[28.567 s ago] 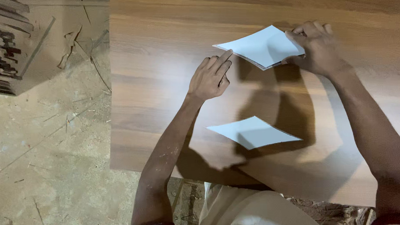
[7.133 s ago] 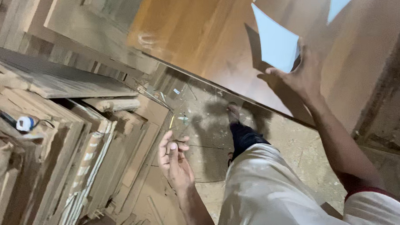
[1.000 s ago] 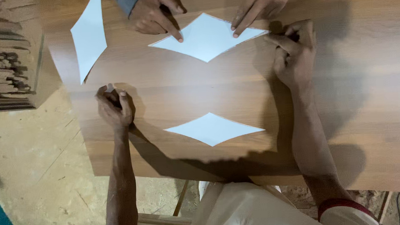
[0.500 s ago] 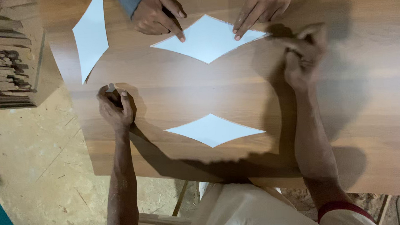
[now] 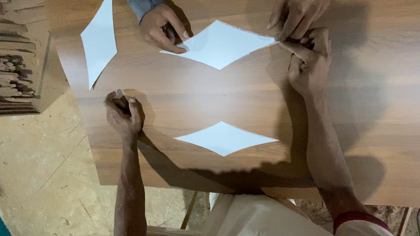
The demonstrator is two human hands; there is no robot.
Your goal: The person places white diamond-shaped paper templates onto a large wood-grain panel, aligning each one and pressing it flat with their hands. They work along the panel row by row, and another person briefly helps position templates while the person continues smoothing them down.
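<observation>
Meanwhile our right hand (image 5: 308, 65) pinched the far white diamond-shaped sheet's (image 5: 220, 44) pointed tip; our left hand (image 5: 122, 114), curled shut, rested on the wood-grain board (image 5: 382, 126) nearer us.

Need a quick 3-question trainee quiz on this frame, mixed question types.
1. True or false: the person's left hand rests on a white diamond-shaped cutout.
2. Multiple choice: how many white cutouts lie fully in view on the wooden board? A) one B) two C) three
3. Short answer: where is the person's right hand?

Key
1. False: it sits fisted on bare board near the left edge, apart from the near cutout.
2. C: the near cutout, the far cutout, and the side cutout at the board's left end.
3. At the right tip of the far cutout, next to a co-worker's hand; another co-worker's hand presses its left tip.
</observation>
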